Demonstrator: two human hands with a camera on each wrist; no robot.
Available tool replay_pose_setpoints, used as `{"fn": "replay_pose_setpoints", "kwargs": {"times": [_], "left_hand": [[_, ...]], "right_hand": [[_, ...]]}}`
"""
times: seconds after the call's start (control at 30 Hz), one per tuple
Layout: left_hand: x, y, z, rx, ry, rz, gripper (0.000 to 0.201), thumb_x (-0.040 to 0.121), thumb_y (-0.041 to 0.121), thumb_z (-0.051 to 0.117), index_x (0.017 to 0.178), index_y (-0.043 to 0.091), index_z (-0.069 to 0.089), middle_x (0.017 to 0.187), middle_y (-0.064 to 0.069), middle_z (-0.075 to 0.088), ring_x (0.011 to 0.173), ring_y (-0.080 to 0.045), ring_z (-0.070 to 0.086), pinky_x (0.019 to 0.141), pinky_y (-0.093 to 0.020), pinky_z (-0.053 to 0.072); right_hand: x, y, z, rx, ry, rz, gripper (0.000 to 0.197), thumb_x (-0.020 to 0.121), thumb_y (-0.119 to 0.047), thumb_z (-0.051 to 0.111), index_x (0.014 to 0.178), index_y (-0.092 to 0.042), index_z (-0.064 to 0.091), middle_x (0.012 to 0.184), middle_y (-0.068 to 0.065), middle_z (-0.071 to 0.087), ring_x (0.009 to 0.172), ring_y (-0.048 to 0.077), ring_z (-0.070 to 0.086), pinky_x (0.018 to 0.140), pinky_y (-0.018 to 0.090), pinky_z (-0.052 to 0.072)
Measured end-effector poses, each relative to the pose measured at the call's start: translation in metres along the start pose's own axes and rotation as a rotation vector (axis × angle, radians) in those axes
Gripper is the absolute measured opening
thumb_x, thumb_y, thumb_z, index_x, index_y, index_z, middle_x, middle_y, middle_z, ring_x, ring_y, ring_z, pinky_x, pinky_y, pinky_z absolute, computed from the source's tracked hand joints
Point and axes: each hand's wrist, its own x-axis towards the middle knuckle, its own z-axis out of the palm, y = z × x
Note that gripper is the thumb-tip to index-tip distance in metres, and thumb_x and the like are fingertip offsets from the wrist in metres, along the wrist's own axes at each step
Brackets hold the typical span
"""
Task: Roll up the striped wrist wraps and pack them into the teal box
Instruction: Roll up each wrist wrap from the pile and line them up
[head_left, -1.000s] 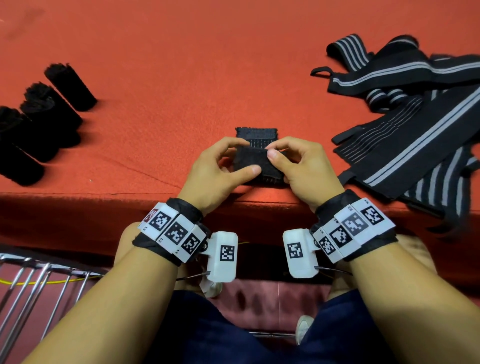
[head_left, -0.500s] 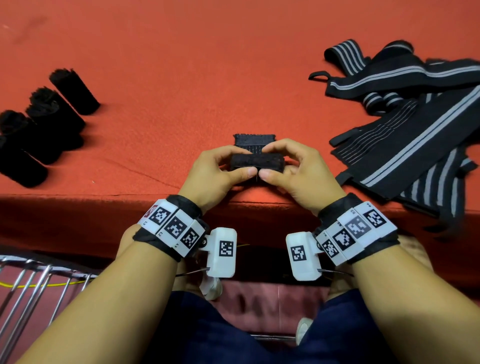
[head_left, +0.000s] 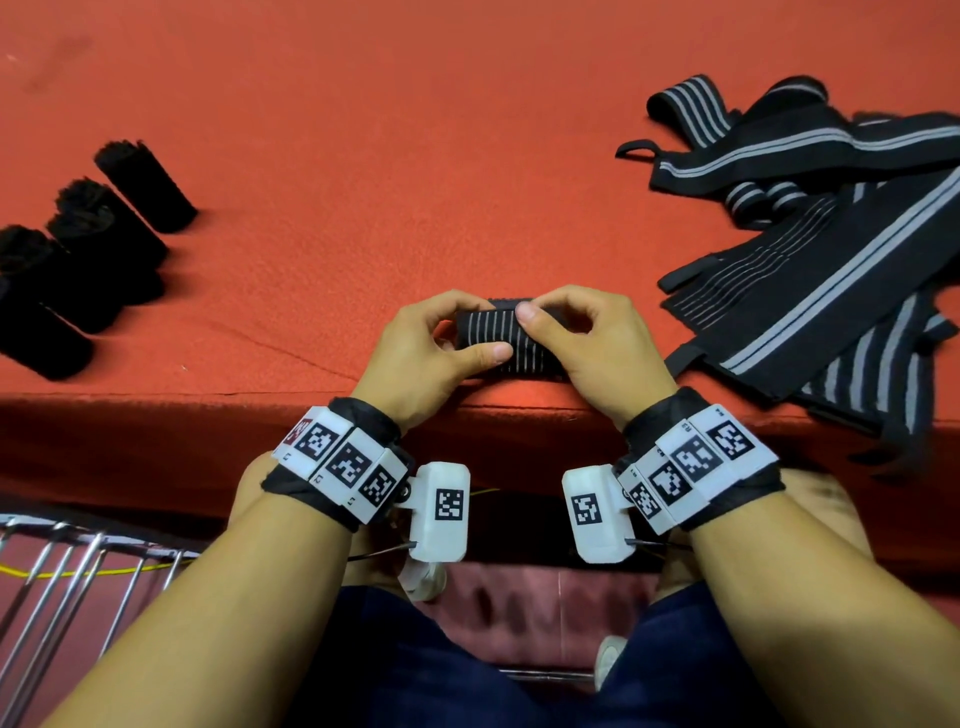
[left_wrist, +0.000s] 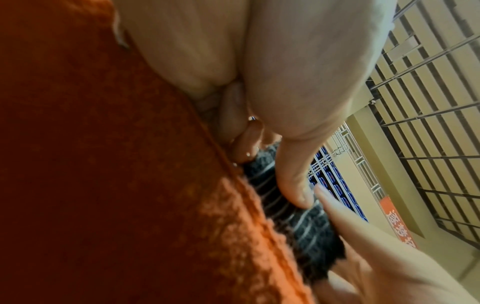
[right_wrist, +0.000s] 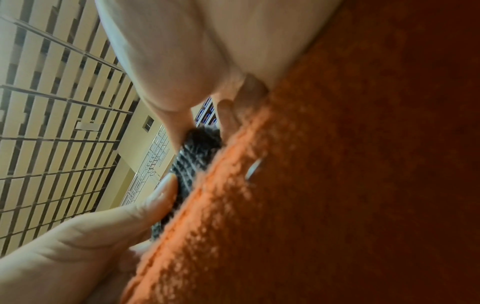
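A black wrist wrap with thin grey stripes (head_left: 493, 332) lies rolled into a short cylinder near the table's front edge. My left hand (head_left: 441, 343) pinches its left end and my right hand (head_left: 571, 338) pinches its right end, thumbs on top. The left wrist view shows the striped roll (left_wrist: 298, 222) lying on the cloth with a thumb pressed on it; in the right wrist view the roll (right_wrist: 192, 160) sits between thumb and fingers. Several unrolled striped wraps (head_left: 810, 249) lie heaped at the right. The teal box is not in view.
Several black rolled wraps (head_left: 83, 260) lie in a row at the far left on the red cloth-covered table (head_left: 389, 156). A metal wire rack (head_left: 62, 571) stands below the table edge at lower left.
The roll has turned forward over the last flat piece of wrap, so its striped side now faces up. Both hands kept their hold and shifted slightly away from me.
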Motion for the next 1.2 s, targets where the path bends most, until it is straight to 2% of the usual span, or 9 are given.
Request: {"fn": "replay_pose_setpoints", "kwargs": {"times": [0.17, 0.33, 0.5, 0.73, 0.87, 0.93, 1.0, 1.07, 1.2], "left_hand": [[0.004, 0.0, 0.0, 0.017, 0.048, -0.018, 0.019, 0.081, 0.041, 0.077, 0.094, 0.028, 0.073, 0.09, 0.004, 0.073, 0.089, -0.013, 0.069, 0.088, -0.037, 0.055], [0.002, 0.0, 0.0, 0.016, 0.065, 0.001, 0.03, 0.077, 0.043, 0.079, 0.103, 0.033, 0.069, 0.095, 0.007, 0.073, 0.091, -0.011, 0.068, 0.083, -0.031, 0.055], [-0.002, -0.001, -0.003, 0.034, -0.043, 0.082, 0.071, 0.066, 0.009, 0.092, 0.126, 0.032, 0.061, 0.125, 0.01, 0.059, 0.071, 0.008, 0.058, 0.076, -0.017, 0.048], [-0.001, 0.001, -0.002, -0.069, -0.014, 0.085, 0.042, 0.073, 0.003, 0.086, 0.109, 0.018, 0.069, 0.1, 0.007, 0.065, 0.076, 0.006, 0.058, 0.072, -0.012, 0.046], [0.001, -0.001, -0.002, -0.144, 0.004, 0.068, 0.024, 0.084, 0.013, 0.081, 0.105, 0.014, 0.07, 0.095, 0.005, 0.069, 0.089, -0.004, 0.065, 0.078, -0.021, 0.054], [0.001, -0.001, -0.002, -0.169, 0.019, 0.043, 0.013, 0.089, 0.023, 0.076, 0.099, 0.017, 0.07, 0.087, 0.011, 0.069, 0.084, -0.004, 0.064, 0.073, -0.02, 0.051], [0.001, -0.001, -0.001, -0.197, 0.022, 0.02, 0.021, 0.087, 0.036, 0.074, 0.097, 0.018, 0.07, 0.087, 0.009, 0.07, 0.083, -0.007, 0.065, 0.074, -0.024, 0.05], [0.001, 0.0, 0.0, -0.209, 0.017, 0.001, 0.036, 0.081, 0.049, 0.073, 0.098, 0.017, 0.071, 0.089, 0.002, 0.071, 0.083, -0.013, 0.066, 0.076, -0.035, 0.054], [0.001, 0.002, -0.001, -0.269, -0.031, -0.01, 0.035, 0.08, 0.054, 0.071, 0.106, 0.032, 0.067, 0.089, -0.005, 0.068, 0.079, -0.028, 0.064, 0.073, -0.056, 0.056]], "right_hand": [[-0.003, 0.004, -0.005, 0.173, -0.143, -0.04, 0.036, 0.081, -0.028, 0.078, 0.114, -0.034, 0.064, 0.107, -0.005, 0.068, 0.053, 0.008, 0.051, 0.061, 0.032, 0.051], [0.002, 0.004, 0.001, 0.069, -0.05, -0.022, 0.016, 0.082, -0.043, 0.069, 0.094, -0.032, 0.068, 0.085, -0.004, 0.07, 0.079, 0.021, 0.066, 0.078, 0.044, 0.057], [0.008, 0.004, 0.003, -0.03, -0.006, 0.024, 0.037, 0.095, -0.043, 0.061, 0.079, -0.011, 0.067, 0.063, -0.002, 0.058, 0.061, 0.012, 0.052, 0.062, 0.036, 0.044], [0.005, -0.001, 0.002, 0.017, -0.043, 0.062, 0.059, 0.094, -0.061, 0.051, 0.07, -0.008, 0.059, 0.053, -0.011, 0.042, 0.054, 0.011, 0.042, 0.059, 0.035, 0.037], [-0.001, -0.004, -0.003, 0.119, -0.144, -0.018, 0.043, 0.082, -0.065, 0.062, 0.089, -0.023, 0.065, 0.074, -0.016, 0.061, 0.069, 0.001, 0.057, 0.069, 0.032, 0.048], [-0.002, 0.0, -0.005, 0.207, -0.226, -0.044, 0.045, 0.08, -0.045, 0.077, 0.118, -0.027, 0.062, 0.108, -0.006, 0.07, 0.102, 0.012, 0.069, 0.091, 0.044, 0.056], [-0.003, 0.003, -0.006, 0.309, -0.283, -0.049, 0.059, 0.083, -0.022, 0.081, 0.134, -0.025, 0.051, 0.119, 0.002, 0.07, 0.109, 0.017, 0.069, 0.097, 0.045, 0.056], [-0.003, 0.003, -0.006, 0.348, -0.289, -0.032, 0.062, 0.086, -0.014, 0.08, 0.137, -0.027, 0.047, 0.115, 0.007, 0.072, 0.102, 0.017, 0.072, 0.092, 0.04, 0.058], [-0.004, 0.001, -0.005, 0.313, -0.235, 0.003, 0.044, 0.083, -0.037, 0.081, 0.121, -0.028, 0.061, 0.09, 0.016, 0.076, 0.079, 0.029, 0.074, 0.08, 0.047, 0.059]]}}
